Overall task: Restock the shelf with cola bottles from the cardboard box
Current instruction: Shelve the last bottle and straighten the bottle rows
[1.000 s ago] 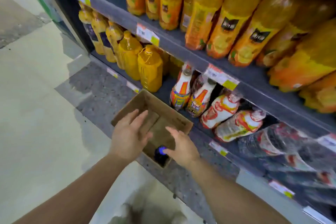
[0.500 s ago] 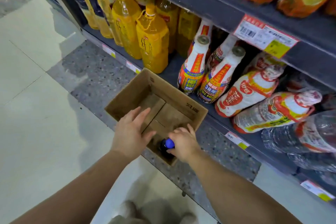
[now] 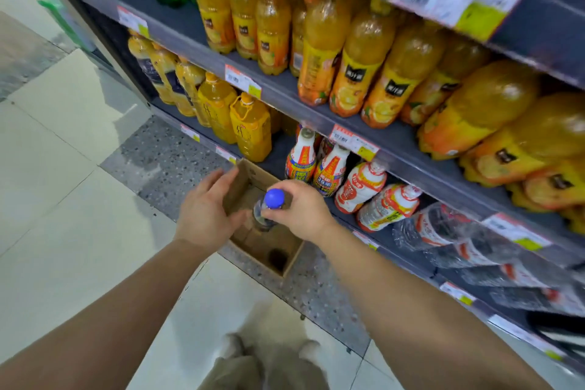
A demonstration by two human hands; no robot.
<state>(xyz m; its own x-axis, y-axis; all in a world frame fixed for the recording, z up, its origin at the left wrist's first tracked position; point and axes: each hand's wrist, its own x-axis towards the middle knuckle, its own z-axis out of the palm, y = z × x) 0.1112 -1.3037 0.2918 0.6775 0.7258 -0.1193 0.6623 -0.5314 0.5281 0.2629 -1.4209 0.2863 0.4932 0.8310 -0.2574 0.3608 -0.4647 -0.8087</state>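
Right fingers [image 3: 286, 190] pinching cola bottle [image 3: 264, 215] neck above cardboard box [image 3: 262, 244], left fingers [image 3: 218, 179] spread, empty

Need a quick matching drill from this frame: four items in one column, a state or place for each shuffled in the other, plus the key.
1. cola bottle
2. left hand
3. cardboard box
4. orange juice bottles

A. open, fingers straight, beside the bottle
B. on the floor by the bottom shelf
C. gripped near its blue cap by the right hand
D. standing on a middle shelf

Pairs: 1-C, 2-A, 3-B, 4-D
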